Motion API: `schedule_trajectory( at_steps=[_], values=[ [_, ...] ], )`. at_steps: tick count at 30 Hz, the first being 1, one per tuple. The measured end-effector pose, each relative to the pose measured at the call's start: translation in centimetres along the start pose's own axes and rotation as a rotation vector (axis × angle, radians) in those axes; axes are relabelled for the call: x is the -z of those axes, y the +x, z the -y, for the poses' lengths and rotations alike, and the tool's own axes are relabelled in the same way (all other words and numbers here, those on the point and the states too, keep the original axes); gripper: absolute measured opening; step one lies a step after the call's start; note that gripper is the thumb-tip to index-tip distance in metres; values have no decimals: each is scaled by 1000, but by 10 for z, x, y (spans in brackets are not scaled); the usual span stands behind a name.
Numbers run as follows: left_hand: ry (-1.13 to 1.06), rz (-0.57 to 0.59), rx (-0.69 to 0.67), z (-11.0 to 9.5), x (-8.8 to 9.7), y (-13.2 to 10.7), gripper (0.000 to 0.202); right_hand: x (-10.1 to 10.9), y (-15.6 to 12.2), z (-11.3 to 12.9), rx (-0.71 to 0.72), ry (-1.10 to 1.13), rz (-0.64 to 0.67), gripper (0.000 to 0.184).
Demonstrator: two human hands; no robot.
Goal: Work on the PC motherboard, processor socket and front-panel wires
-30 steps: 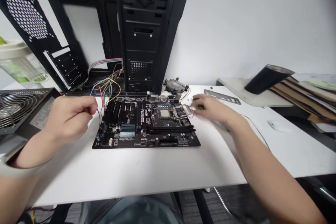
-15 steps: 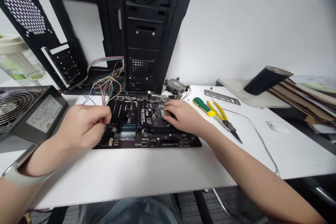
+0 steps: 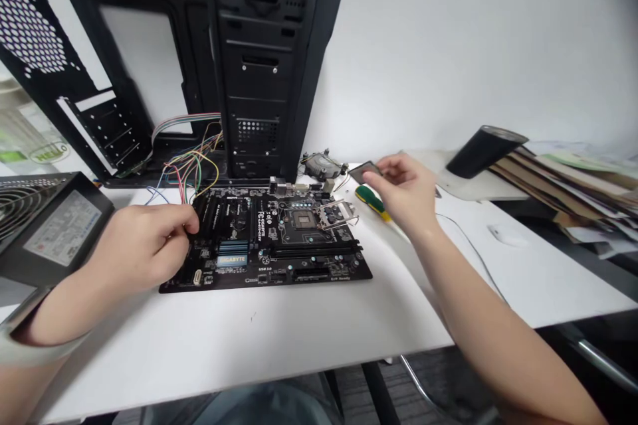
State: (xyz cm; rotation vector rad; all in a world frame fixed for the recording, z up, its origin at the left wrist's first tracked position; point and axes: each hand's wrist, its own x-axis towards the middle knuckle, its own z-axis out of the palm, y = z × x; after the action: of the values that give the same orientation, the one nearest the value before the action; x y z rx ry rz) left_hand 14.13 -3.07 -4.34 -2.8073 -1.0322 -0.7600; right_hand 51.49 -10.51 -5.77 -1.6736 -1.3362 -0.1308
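Observation:
The black motherboard lies flat on the white table. My left hand is closed at its left edge, thumb and curled fingers against the board; the exact grip is partly hidden. Off the board's upper right side, my right hand pinches a thin, dark square processor chip in the air. The processor socket lies bare, and its metal load plate is swung up to the right. Loose coloured wires reach from the case to the board's far left corner.
Behind the board stands a black computer case. A power supply sits at the left, a cooler beyond the board. A green-yellow screwdriver lies under my right hand; a mouse and stacked folders are farther right.
My right hand has lifted off the socket and moved up and right with the processor chip, uncovering the socket and raised load plate. My left hand stays at the board's left edge.

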Motion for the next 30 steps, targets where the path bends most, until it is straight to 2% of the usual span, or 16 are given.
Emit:
schedule_trajectory(
  at_steps=[2,6,9,17,25,30],
  values=[
    [0,12,-8,1,-1,0,26,6,8,-19,-46,-124,-23,18],
    [9,18,13,3,-2,0,26,0,14,-43,9,-235,202,13],
    [23,31,29,3,0,1,26,-7,14,-49,50,-287,340,14],
    [45,15,-37,5,-1,1,26,-8,18,-59,168,-409,490,20],
    [73,21,-12,6,-1,-1,27,-6,17,-62,270,-440,562,23],
    [105,-76,163,7,25,5,22,-2,16,-57,294,-440,475,26]
  ],
)
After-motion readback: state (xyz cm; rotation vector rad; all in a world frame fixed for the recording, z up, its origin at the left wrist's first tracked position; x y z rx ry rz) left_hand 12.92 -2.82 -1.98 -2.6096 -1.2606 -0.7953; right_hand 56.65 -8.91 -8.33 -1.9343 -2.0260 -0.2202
